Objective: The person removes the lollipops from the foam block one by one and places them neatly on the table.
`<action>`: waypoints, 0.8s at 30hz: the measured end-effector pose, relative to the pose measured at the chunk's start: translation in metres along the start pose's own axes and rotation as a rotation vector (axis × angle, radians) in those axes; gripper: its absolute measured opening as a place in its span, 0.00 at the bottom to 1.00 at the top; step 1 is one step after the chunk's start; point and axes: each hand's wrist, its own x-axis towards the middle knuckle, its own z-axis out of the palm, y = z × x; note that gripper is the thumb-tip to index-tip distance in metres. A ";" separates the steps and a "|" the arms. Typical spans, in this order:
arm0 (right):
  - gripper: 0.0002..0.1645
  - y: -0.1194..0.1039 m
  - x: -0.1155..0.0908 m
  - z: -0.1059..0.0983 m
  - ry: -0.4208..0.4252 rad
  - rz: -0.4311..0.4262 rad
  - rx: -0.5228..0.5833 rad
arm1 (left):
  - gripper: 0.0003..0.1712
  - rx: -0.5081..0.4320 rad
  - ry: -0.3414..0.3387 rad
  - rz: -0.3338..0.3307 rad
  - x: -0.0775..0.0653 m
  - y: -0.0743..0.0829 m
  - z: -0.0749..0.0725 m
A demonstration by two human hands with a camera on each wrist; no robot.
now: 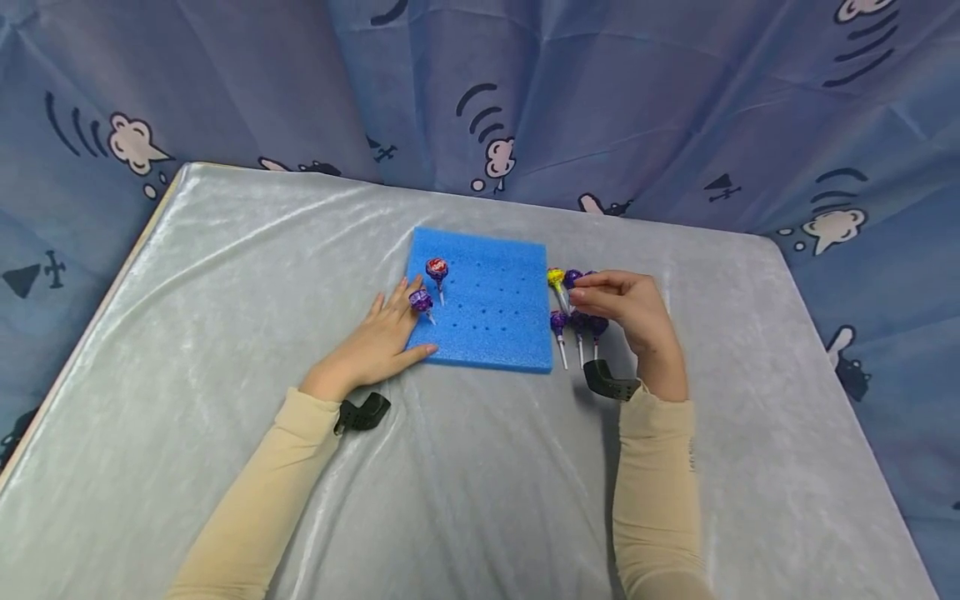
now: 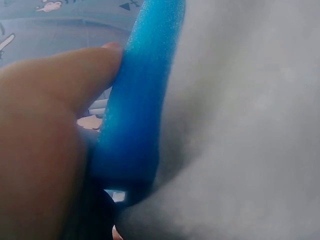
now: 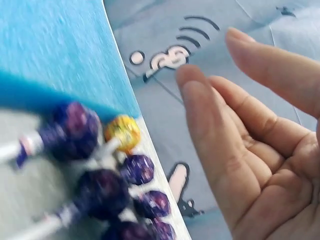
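My left hand (image 1: 367,343) rests with straight, spread fingers on the left edge of a blue foam block (image 1: 517,350) dotted with small holes. Close to those fingers, a red-topped lollipop (image 1: 437,268) and a purple lollipop (image 1: 422,301) stand by their sticks in the foam. Over the loose lollipops at the block's right side hovers my right hand (image 1: 637,312); in the right wrist view its thumb and forefinger are apart, nothing between them. Beneath it lie a yellow lollipop (image 3: 123,132) and several purple-wrapped lollipops (image 3: 102,194), partly hidden by the hand in the head view.
A pale, velvety cloth (image 1: 480,467) with creases covers the table. Behind the table hangs a blue patterned curtain (image 1: 420,100). Black wrist mounts (image 1: 363,412) sit at both sleeves.
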 end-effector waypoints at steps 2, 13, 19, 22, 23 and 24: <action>0.17 0.000 0.002 0.007 0.001 -0.026 0.027 | 0.46 0.002 0.003 0.003 0.000 0.000 0.000; 0.22 -0.002 0.012 0.055 -0.082 -0.036 -0.036 | 0.46 0.007 -0.009 -0.003 0.000 0.000 -0.001; 0.19 -0.014 0.024 0.091 -0.135 -0.027 -0.112 | 0.46 0.000 0.008 -0.001 0.000 -0.002 -0.001; 0.18 -0.017 0.031 0.107 -0.140 -0.052 -0.119 | 0.47 0.000 0.006 -0.001 0.001 -0.003 -0.001; 0.18 -0.018 0.034 0.112 -0.135 -0.062 -0.133 | 0.47 -0.001 0.003 0.000 0.001 -0.003 -0.001; 0.18 -0.019 0.036 0.116 -0.128 -0.072 -0.146 | 0.47 -0.001 0.001 0.001 0.001 -0.002 -0.002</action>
